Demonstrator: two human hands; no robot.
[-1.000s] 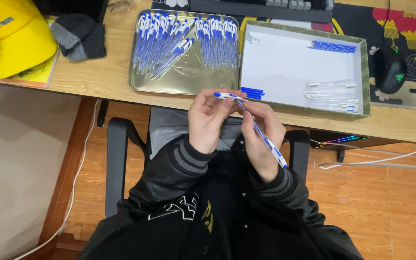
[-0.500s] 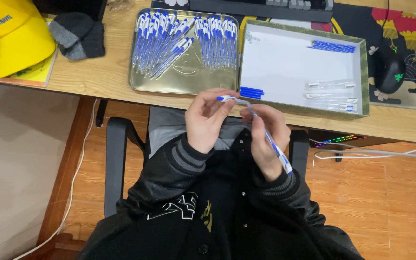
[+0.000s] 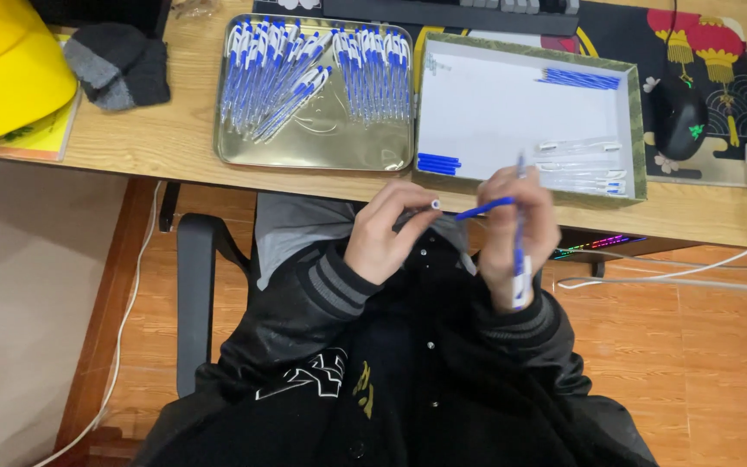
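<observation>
Head view: seated person assembling blue-and-white pens over their lap.
Left hand fingers pinch a barrel; right hand grips a pen and refill. Far-left gold tray holds many finished; white box keeps few parts.

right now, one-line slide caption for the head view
Seated person's left hand and right hand handling a blue pen refill below trays of pens.
</observation>
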